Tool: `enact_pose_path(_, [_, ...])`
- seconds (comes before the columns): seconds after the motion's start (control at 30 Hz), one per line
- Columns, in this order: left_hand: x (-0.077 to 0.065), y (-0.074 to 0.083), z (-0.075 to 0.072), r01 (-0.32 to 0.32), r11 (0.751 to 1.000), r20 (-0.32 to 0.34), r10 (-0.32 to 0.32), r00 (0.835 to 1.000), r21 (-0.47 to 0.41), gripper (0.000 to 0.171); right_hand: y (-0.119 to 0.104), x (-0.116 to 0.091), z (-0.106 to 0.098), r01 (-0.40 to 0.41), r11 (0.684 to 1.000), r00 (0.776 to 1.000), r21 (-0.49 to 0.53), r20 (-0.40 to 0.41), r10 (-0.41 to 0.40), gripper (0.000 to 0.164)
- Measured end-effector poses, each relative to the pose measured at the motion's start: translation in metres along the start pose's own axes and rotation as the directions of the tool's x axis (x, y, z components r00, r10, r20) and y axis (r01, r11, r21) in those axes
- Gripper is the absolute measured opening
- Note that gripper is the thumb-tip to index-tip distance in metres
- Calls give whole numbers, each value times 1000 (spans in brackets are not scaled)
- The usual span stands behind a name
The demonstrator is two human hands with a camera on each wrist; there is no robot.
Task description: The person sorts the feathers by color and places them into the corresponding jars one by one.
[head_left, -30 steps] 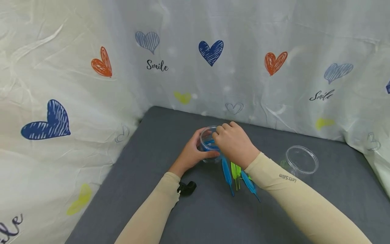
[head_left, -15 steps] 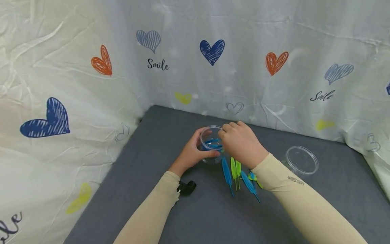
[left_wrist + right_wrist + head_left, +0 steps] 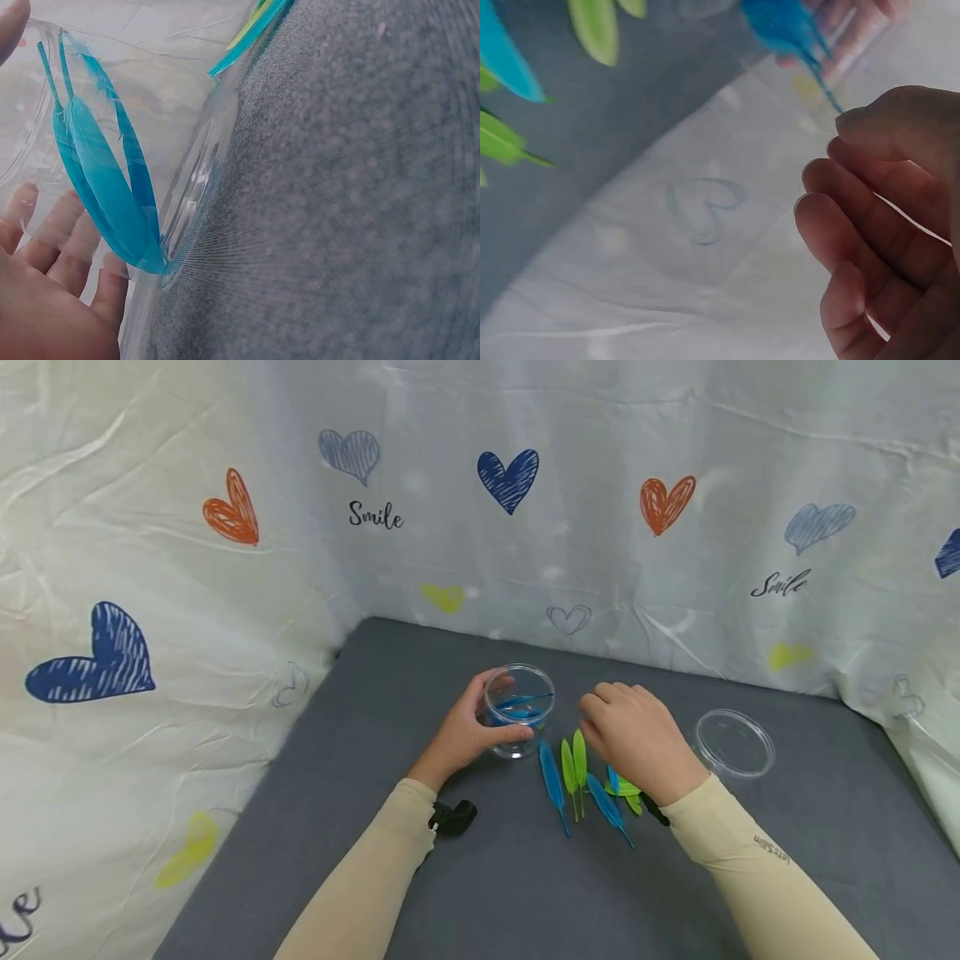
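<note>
My left hand (image 3: 468, 727) grips a clear plastic jar (image 3: 517, 747) standing on the grey cloth, thumb in front and fingers round the far side. Blue feathers (image 3: 105, 172) lean inside the jar, stems towards its open mouth. Just right of the jar, my right hand (image 3: 637, 735) hovers with loosely curled fingers. In the right wrist view, a blue feather stem (image 3: 817, 71) lines up with the thumb tip, but the head view shows the hand apart from the jar and nothing held. Below the right hand lie blue feathers (image 3: 551, 781) and green feathers (image 3: 568, 768), several partly hidden by it.
A clear round plastic piece (image 3: 735, 775), lid or container, sits on the grey cloth (image 3: 465, 902) to the right. A white curtain (image 3: 600, 543) printed with hearts hangs behind and to the left. A black wrist camera (image 3: 453, 818) sits on my left wrist.
My right hand has withdrawn from the jar's mouth to the right. Feathers formerly covered by it now show on the cloth. The left hand still holds the jar; the head view has shifted slightly.
</note>
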State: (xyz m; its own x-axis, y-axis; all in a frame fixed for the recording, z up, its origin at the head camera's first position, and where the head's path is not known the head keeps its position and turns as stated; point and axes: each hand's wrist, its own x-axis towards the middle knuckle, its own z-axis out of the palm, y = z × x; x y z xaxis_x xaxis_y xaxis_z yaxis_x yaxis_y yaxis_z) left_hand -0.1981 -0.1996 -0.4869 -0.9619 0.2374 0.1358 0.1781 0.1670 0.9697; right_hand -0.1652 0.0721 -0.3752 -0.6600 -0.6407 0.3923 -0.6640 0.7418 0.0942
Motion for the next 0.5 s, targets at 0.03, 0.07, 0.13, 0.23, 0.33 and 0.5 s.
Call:
enact_pose_path(0.03, [0,1,0,0,1000,0,0,1000,5,96,1,-7,2,-16,1000,1000,17,5,16,8])
enact_pose_path(0.07, [0,1,0,0,1000,1,0,1000,6,96,1,-14,4,-34,999,999,32,14,33,7])
enact_pose_path(0.13, [0,2,0,3,1000,3,-3,1000,12,96,2,-29,10,-72,995,997,64,28,70,7])
enact_pose_path(0.23, [0,3,1,12,1000,8,-12,1000,14,96,1,-53,20,-136,985,990,107,48,132,12])
enact_pose_path(0.33, [1,2,1,12,1000,10,-12,1000,12,97,1,-74,32,-196,972,980,131,57,191,14])
enact_pose_path(0.5, [3,2,0,6,1000,9,-6,1000,12,96,-2,-98,45,-310,940,949,142,100,298,16])
